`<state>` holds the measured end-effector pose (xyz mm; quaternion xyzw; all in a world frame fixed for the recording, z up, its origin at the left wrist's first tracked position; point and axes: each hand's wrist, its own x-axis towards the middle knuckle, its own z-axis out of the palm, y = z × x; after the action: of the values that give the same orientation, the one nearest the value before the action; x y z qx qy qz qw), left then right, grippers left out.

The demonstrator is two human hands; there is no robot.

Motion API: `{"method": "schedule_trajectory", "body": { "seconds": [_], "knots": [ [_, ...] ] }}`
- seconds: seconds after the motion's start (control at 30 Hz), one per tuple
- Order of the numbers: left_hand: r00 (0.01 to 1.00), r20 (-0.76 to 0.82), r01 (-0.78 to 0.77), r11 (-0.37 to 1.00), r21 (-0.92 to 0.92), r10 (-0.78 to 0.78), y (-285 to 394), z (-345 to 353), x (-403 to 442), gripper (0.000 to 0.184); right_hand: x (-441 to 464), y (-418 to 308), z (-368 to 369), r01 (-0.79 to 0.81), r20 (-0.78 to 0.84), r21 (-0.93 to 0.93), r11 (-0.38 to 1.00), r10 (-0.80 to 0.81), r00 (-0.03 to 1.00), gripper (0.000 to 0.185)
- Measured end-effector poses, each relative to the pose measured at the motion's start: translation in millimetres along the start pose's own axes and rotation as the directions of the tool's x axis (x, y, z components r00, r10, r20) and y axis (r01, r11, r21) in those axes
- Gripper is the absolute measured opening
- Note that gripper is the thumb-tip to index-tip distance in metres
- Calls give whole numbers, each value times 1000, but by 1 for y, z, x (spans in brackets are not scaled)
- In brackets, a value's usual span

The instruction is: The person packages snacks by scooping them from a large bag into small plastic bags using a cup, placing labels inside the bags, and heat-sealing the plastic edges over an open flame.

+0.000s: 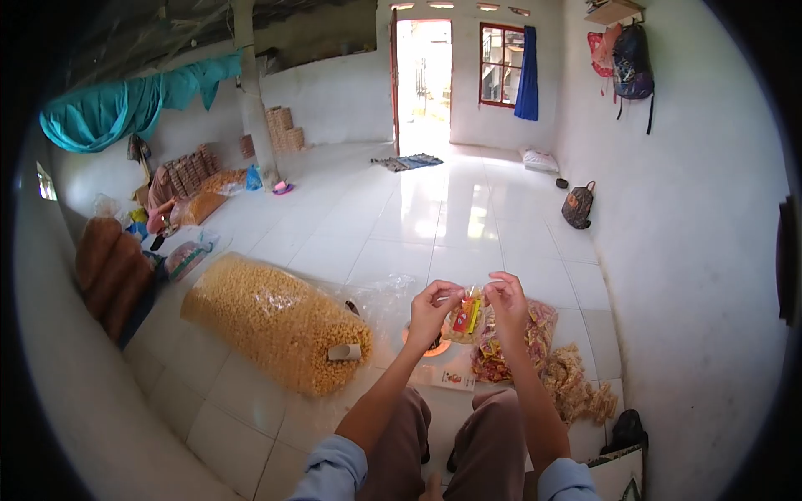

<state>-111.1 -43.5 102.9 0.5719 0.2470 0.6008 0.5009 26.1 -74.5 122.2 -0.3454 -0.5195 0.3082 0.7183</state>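
Observation:
Between my hands hangs a small clear snack packet (466, 321) with a red and yellow label, its top edge pinched on both sides. My left hand (438, 306) has its fingers closed at the packet's left corner. On the other side, my right hand (506, 302) pinches the right corner. Beneath the packet is a kitchen scale (455, 378) with a round orange-lit pan (434, 346), partly covered by my left hand and the packet. A large clear sack of yellow snack pieces (259, 309) lies to the left, with a white scoop (343, 352) in its mouth.
Right of the scale lie a heap of red and yellow packets (539, 321) and a pile of beige clear-wrapped stuff (572, 384). A backpack (577, 206) leans by the right wall. Brown sacks (109, 259) stand at left. A mat (407, 162) lies near the doorway.

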Motion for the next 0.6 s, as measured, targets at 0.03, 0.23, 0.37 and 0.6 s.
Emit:
{"method": "schedule_trajectory", "body": {
  "seconds": [0.03,0.23,0.37,0.6],
  "knots": [
    [999,-41,-28,1000,10,28,-3,5,2,13,1,0,-3,-7,9,76,997,6,1000,12],
    [994,97,35,997,73,-42,-32,30,9,10,15,29,-48,30,-67,-176,984,-43,997,12],
    [986,18,164,986,-35,-164,-75,56,14,11,14,61,-115,-205,-239,52,977,211,948,22],
    [894,189,401,914,61,-405,-164,168,-2,17,-59,86,-226,-679,-69,-156,718,677,732,37]
  ]
}}
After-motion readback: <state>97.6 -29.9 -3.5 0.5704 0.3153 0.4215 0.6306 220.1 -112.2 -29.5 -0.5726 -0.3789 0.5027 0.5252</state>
